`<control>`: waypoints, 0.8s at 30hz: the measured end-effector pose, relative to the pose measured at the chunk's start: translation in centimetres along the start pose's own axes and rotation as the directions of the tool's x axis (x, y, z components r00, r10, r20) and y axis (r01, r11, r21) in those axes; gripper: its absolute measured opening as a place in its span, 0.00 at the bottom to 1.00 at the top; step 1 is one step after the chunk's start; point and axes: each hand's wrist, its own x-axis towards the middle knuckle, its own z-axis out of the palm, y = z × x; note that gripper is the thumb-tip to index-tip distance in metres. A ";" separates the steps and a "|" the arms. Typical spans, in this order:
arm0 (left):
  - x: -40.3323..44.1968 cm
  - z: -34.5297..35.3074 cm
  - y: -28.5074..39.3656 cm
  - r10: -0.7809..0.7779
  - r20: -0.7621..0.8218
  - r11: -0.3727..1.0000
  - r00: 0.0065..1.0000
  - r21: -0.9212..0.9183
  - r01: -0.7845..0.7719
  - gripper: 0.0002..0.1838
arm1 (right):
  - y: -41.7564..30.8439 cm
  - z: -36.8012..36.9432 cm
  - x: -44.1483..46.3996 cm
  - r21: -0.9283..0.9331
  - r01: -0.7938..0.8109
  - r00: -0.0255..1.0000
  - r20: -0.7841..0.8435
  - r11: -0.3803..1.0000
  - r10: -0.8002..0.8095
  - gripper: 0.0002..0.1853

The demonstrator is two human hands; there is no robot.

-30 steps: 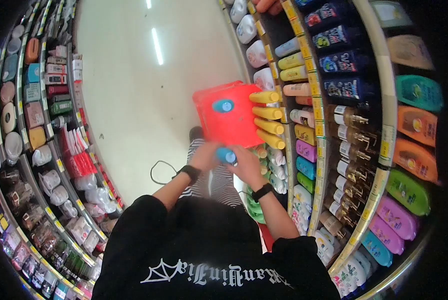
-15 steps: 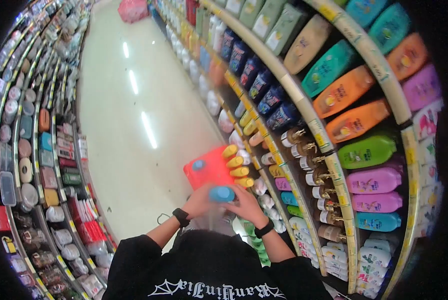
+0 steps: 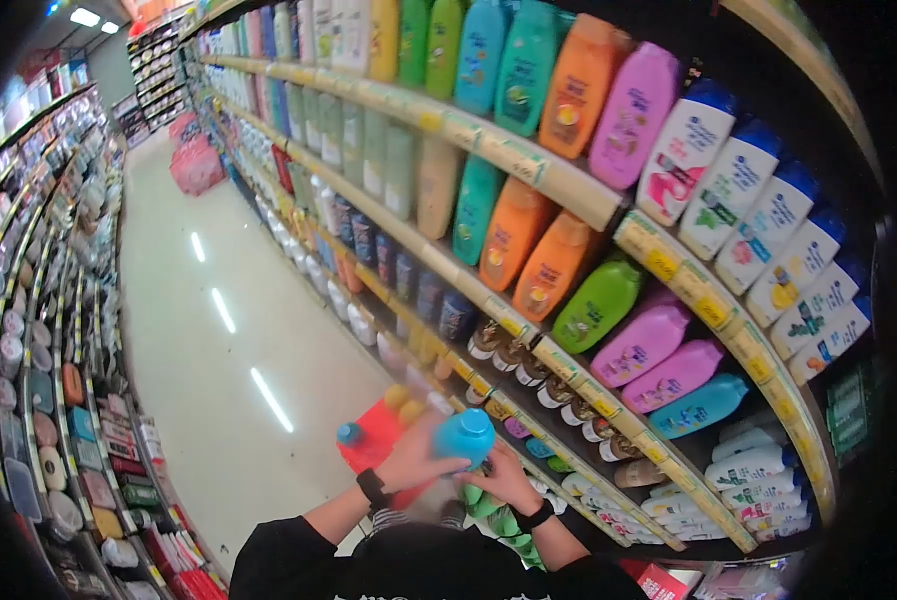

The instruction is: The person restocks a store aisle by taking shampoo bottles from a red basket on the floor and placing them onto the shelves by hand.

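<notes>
A light-blue shampoo bottle point(image 3: 466, 436) is held in front of my body, its blue top facing up. My left hand point(image 3: 416, 456) is wrapped round its left side, fingers closed. My right hand point(image 3: 512, 482) grips it low on the right, though its fingertips are partly hidden. Just beyond the hands lies a red container point(image 3: 377, 430); its exact kind is unclear. A blue-capped bottle point(image 3: 350, 434) stands at its left, and blurred yellow-topped bottles point(image 3: 399, 400) are at its far side.
Along my right runs a shelf point(image 3: 529, 165) of shampoo bottles, among them orange bottles point(image 3: 584, 85) and white bottles with blue caps point(image 3: 687, 155). Another stocked shelf point(image 3: 74, 400) lines the left. A pink bundle point(image 3: 197, 165) sits far down the aisle floor point(image 3: 179, 300).
My view has swung up and toward the right shelf, showing more of its upper rows. The blue bottle, still in my hands, appears nearer and larger.
</notes>
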 end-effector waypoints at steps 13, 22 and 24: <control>7.2 9.4 9.1 0.350 0.108 0.935 0.930 0.013 -0.354 0.31 | -0.4 -10.3 -7.6 0.158 -0.011 0.926 -0.371 0.987 0.070 0.35; 11.2 17.6 15.6 0.414 0.270 0.910 0.869 -0.139 -0.391 0.32 | 0.9 -16.4 -13.7 -0.040 -0.025 0.760 -0.650 0.999 -0.007 0.32; 11.8 18.8 16.7 0.375 0.327 0.927 0.867 -0.116 -0.356 0.38 | 1.0 -17.2 -14.9 0.084 -0.065 0.706 -0.700 0.994 0.105 0.30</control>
